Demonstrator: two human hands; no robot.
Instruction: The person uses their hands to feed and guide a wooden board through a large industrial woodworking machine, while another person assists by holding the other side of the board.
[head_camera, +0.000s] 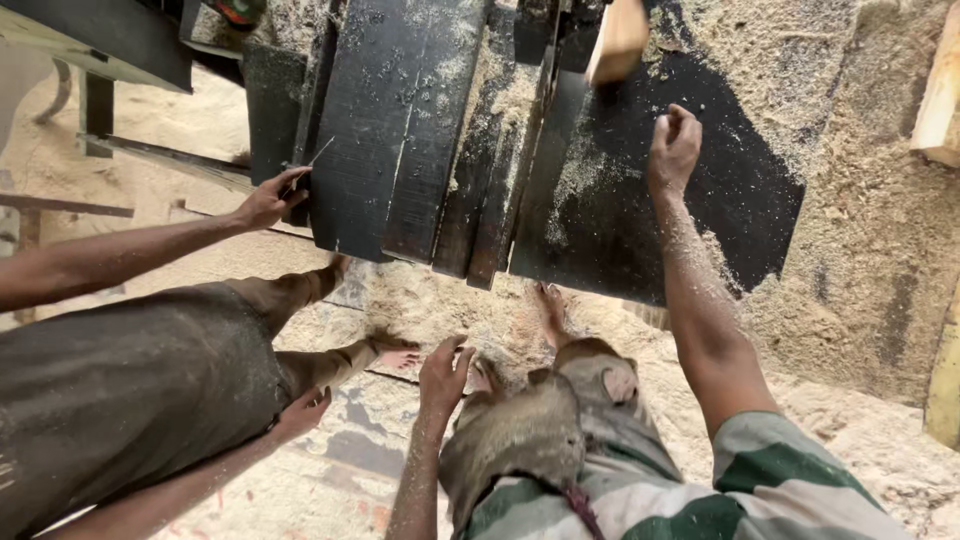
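My right hand (674, 148) rests on a black metal machine table (620, 210) dusted with sawdust, its fingers curled into a fist with nothing visible in it. Just beyond it, a pale wooden block (618, 38) stands at the top of the view. My left hand (444, 376) hangs down beside my thigh, empty with its fingers spread. A co-worker on the left touches the table's left edge with one hand (270, 198), which pinches a thin metal strip (308, 163).
The table is built of dark slabs (395, 130) with gaps between them. Sawdust covers the floor (860, 260) and lies heaped at the right. Bare feet (398, 352) stand below the table. The co-worker's other hand (305, 410) hangs low. A wooden plank (940, 95) lies at the right edge.
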